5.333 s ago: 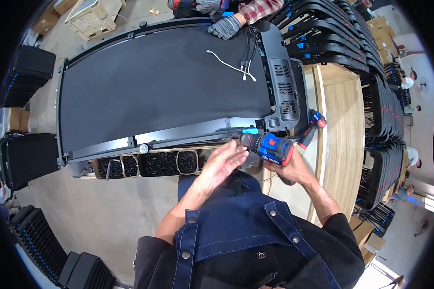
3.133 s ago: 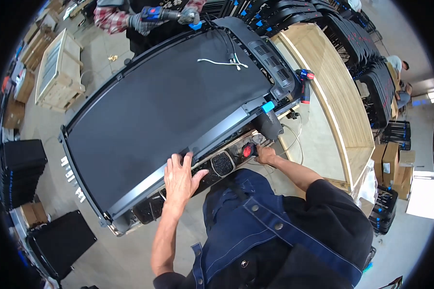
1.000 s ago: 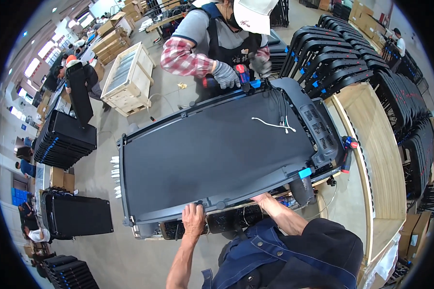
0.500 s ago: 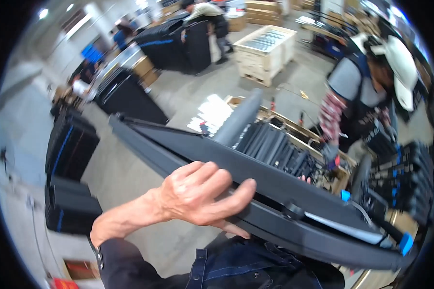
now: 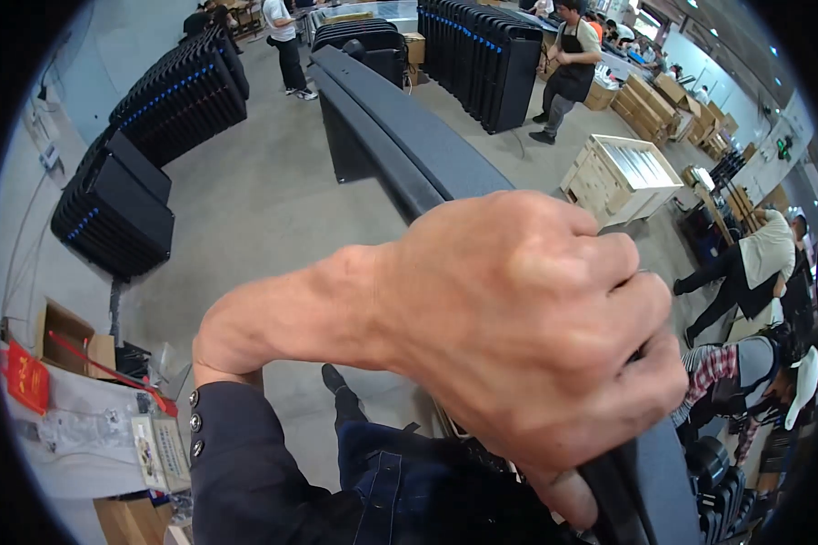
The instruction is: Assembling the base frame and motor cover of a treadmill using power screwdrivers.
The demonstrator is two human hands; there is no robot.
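Left hand (image 5: pixel 536 318): large in the foreground, back toward the camera, closed over the long edge of a dark grey treadmill base (image 5: pixel 445 150). Fingers (image 5: pixel 609 263): pressed together side by side, curled over the edge toward the far side, tips hidden. Thumb (image 5: pixel 568 498): on the near side, directed toward the lower edge of the view, beside a black strip of the base; exact contact unclear. Right hand: out of view, finger state impossible to tell.

Position of the treadmill base: diagonal, from upper middle, beneath the left hand, to lower right; tilted up, long edge toward the camera.

Left forearm (image 5: pixel 291 318): bare, extending from a dark sleeve (image 5: pixel 245 454) with metal buttons, above a grey floor (image 5: pixel 264 218).

Surroundings, left: two stacks of black panels (image 5: pixel 186 104) with blue marks; open cardboard box (image 5: pixel 64 336) near a red bag (image 5: pixel 25 374).

Surroundings, upper middle to right: row of black panels (image 5: pixel 482 68); person in a dark apron (image 5: pixel 573 68) just beside it; wooden crate (image 5: pixel 591 182) containing silvery strips; person in a white cap and plaid sleeves (image 5: pixel 750 363) at the right.
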